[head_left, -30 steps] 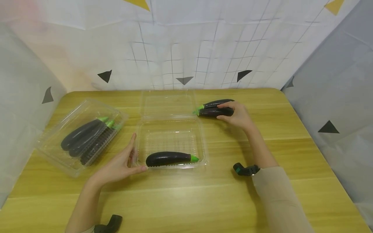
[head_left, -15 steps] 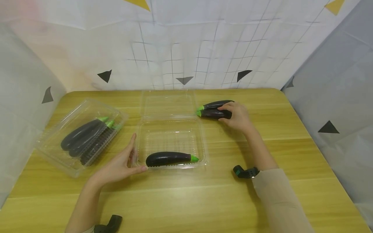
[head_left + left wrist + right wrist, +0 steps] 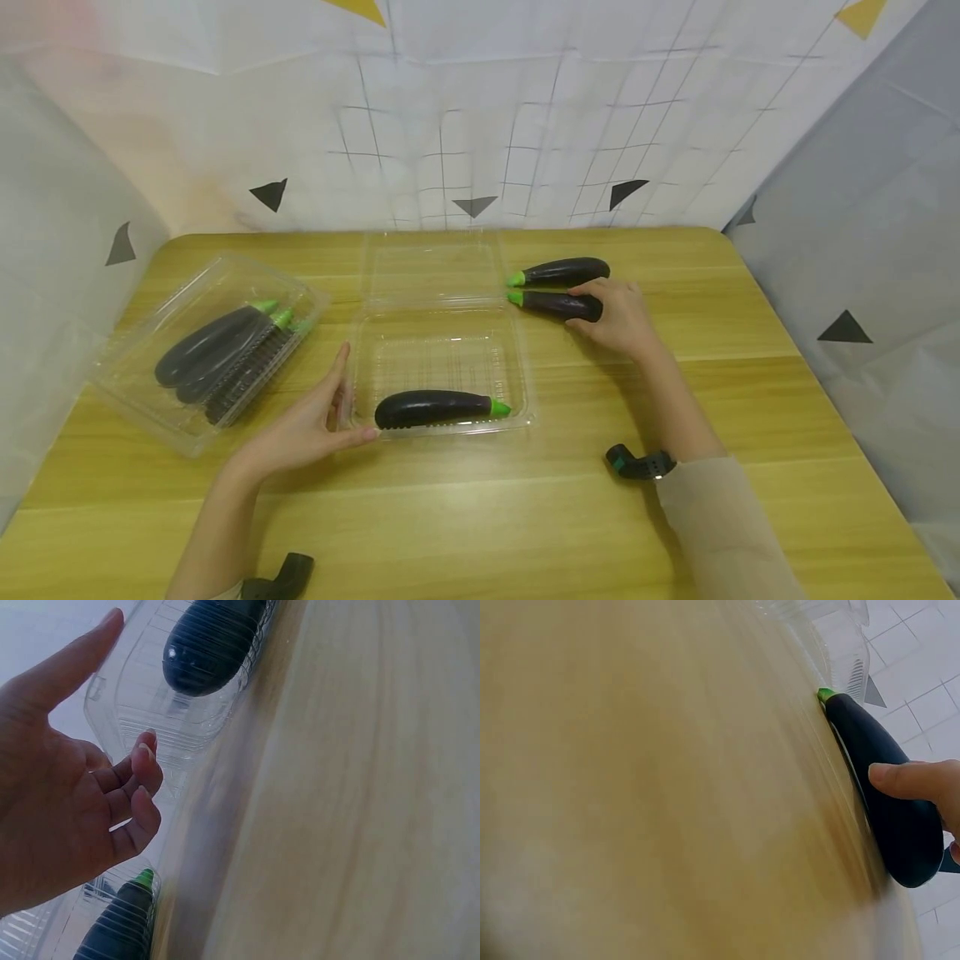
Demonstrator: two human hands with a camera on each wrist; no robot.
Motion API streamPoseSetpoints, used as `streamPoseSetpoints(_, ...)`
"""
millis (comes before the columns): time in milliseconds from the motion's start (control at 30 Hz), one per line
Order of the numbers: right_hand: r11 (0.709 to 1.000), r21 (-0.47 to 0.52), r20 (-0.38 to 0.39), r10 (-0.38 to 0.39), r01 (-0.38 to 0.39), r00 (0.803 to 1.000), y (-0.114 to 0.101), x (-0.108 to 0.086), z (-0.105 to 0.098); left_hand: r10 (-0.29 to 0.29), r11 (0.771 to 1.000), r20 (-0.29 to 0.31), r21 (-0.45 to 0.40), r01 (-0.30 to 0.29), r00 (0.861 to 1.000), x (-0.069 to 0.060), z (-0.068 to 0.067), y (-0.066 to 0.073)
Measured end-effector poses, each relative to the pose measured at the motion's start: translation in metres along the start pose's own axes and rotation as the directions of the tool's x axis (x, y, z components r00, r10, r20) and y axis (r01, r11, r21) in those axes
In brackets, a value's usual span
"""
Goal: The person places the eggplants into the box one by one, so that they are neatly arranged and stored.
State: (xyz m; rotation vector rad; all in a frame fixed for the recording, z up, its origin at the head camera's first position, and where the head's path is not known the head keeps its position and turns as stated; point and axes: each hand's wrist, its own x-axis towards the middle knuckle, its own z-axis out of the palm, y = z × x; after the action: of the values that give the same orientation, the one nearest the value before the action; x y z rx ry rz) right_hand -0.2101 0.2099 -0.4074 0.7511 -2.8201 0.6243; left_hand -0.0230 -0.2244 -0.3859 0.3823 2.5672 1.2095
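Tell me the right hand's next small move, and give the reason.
Probably lift the nearer loose eggplant and bring it left over the open container: the right hand pinches it, the lid lies folded back, and there is bare room behind the single eggplant inside. The left hand touches the container's near-left corner, perhaps enough to steady it.

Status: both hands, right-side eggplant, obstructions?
Right hand pinching eggplant near thick end. Left hand touching open container at near-left corner. Second eggplant inside, along near side. No obvious obstruction.
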Motion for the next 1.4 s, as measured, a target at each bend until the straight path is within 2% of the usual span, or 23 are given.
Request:
streamPoseSetpoints(333, 0.995, 0.062, -0.129, -0.064, 0.072, 0.99, 0.004, -0.014, 0.001, -0.001, 1.0, -0.002, 0.008, 0.001, 1.0, 0.0, 0.0, -0.001)
streamPoseSetpoints(500, 0.993, 0.075, -0.164, -0.073, 0.086, 0.984, 0.006, -0.02, -0.004, -0.001, 1.0, -0.002, 0.011, 0.001, 1.0, 0.0, 0.0, 0.0)
streamPoseSetpoints(667, 0.989, 0.129, -0.186, -0.049, 0.074, 0.981, 0.004, -0.024, -0.011, -0.004, 1.0, -0.002, 0.024, 0.004, 1.0, 0.0, -0.001, 0.0)
streamPoseSetpoints(800, 0.984, 0.175, -0.204, 0.005, 0.032, 0.979, 0.001, -0.028, -0.017, -0.007, 1.0, -0.001, 0.026, 0.007, 1.0, 0.0, -0.001, 0.0)
streamPoseSetpoints(1067, 0.977, 0.212, -0.267, 0.048, 0.01, 0.963, -0.002, -0.034, -0.026, -0.005, 0.999, 0.001, 0.032, 0.005, 1.0, 0.0, -0.001, -0.001)
streamPoseSetpoints(1233, 0.963, 0.27, -0.275, 0.103, -0.027, 0.956, -0.011, -0.037, -0.034, -0.005, 0.999, -0.002, 0.041, 0.005, 1.0, 0.001, 0.0, -0.001)
streamPoseSetpoints(1400, 0.953, 0.304, -0.268, 0.097, -0.011, 0.958, -0.022, -0.038, -0.04, -0.008, 0.999, -0.003, 0.039, 0.008, 1.0, 0.001, 0.0, -0.002)
